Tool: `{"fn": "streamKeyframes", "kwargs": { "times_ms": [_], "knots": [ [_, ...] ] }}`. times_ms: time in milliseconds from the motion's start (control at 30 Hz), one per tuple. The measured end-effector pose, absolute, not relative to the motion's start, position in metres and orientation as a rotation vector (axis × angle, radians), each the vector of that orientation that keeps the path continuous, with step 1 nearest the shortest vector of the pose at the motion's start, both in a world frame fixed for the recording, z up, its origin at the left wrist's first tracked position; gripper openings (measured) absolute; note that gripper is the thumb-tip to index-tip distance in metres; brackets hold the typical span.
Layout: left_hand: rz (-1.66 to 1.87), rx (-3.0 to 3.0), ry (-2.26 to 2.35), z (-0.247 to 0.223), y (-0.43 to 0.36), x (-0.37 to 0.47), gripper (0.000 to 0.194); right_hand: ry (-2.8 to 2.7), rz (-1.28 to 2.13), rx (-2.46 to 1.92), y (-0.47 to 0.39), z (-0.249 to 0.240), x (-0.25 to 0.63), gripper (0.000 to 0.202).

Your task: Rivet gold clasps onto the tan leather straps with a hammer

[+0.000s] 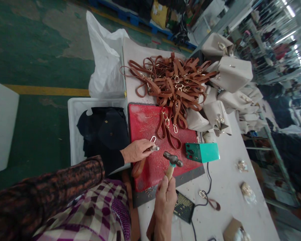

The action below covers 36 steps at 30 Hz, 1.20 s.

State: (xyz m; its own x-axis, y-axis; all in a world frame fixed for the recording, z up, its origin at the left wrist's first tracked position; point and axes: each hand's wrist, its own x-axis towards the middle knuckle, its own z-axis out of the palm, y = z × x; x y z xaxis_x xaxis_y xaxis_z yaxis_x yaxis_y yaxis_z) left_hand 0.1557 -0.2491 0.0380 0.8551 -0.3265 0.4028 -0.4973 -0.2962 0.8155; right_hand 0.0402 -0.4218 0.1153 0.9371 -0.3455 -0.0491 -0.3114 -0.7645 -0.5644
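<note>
My left hand (137,150) is closed over the red board, pinching metal hardware at the end of a brown strap (138,168), which hangs below my fingers. A metal loop (153,139) shows just above the fingertips. In my right hand (165,195) is a hammer (172,159), gripped by its light wooden handle. Its metal head is over the red board (145,124), to the right of my left fingers and apart from them. Small bits are scattered on the board. Beyond my hands, looped brown straps with gold clips (167,122) lie on its far part.
A big heap of brown straps (165,83) lies behind the board. Pale bags (234,73) stand at the right. A green box (203,152) with a cord and a black tray (184,206) of small pieces are nearby. A white bin (74,134) holds dark material at left.
</note>
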Motion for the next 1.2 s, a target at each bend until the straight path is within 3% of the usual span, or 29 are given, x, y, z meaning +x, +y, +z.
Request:
{"fn": "streamKeyframes", "kwargs": {
  "times_ms": [233, 433, 667, 833, 1067, 1133, 1200],
  "knots": [
    [0.206, 1.835, -0.626, 0.034, -0.25, 0.156, 0.01, 0.258, -0.121, -2.798, -0.404, 0.139, 0.049, 0.052],
    [0.231, 1.826, -0.606, 0.03, -0.251, 0.159, 0.013, 0.129, 0.039, -2.895, -0.399, 0.156, 0.055, 0.047],
    [0.238, 1.819, -0.617, 0.028, -0.253, 0.158, 0.01, 0.243, -0.391, -2.959, -0.403, 0.18, 0.049, 0.047],
    [0.257, 1.802, -0.645, 0.026, -0.254, 0.158, 0.013, 0.101, 0.032, -2.975, -0.401, 0.178, 0.058, 0.046],
    [0.247, 1.815, -0.645, 0.025, -0.255, 0.158, 0.01, 0.438, -0.602, -2.833, -0.402, 0.198, 0.051, 0.048],
    [0.242, 1.803, -0.646, 0.024, -0.254, 0.158, 0.011, 0.27, -0.478, -2.865, -0.404, 0.186, 0.054, 0.049],
    [0.234, 1.786, -0.645, 0.024, -0.254, 0.158, 0.013, 0.142, -0.147, -2.911, -0.408, 0.175, 0.059, 0.049]
  ]
}}
